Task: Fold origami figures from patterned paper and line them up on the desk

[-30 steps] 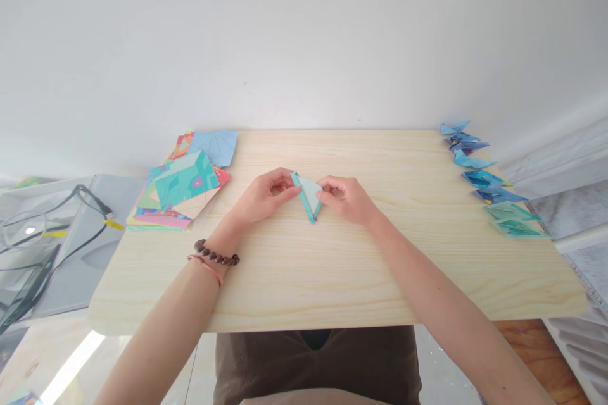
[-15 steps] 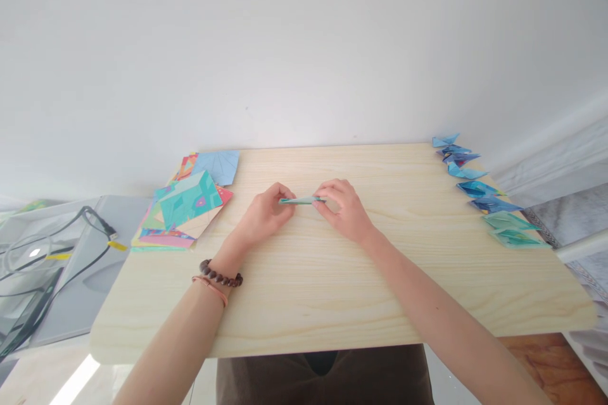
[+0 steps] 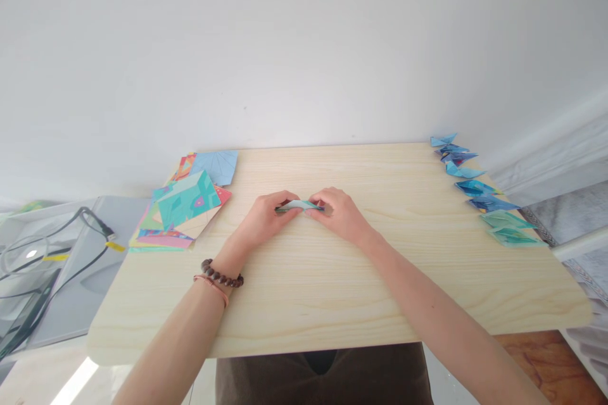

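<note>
Both hands, left hand and right hand, are pinching the paper, now turned flat and edge-on versus the earlier upright triangle; fingers closed on its ends, folding is progressing.

Pale matt wood-grain table, smooth printed paper sheets, brown wooden bead bracelet
</note>
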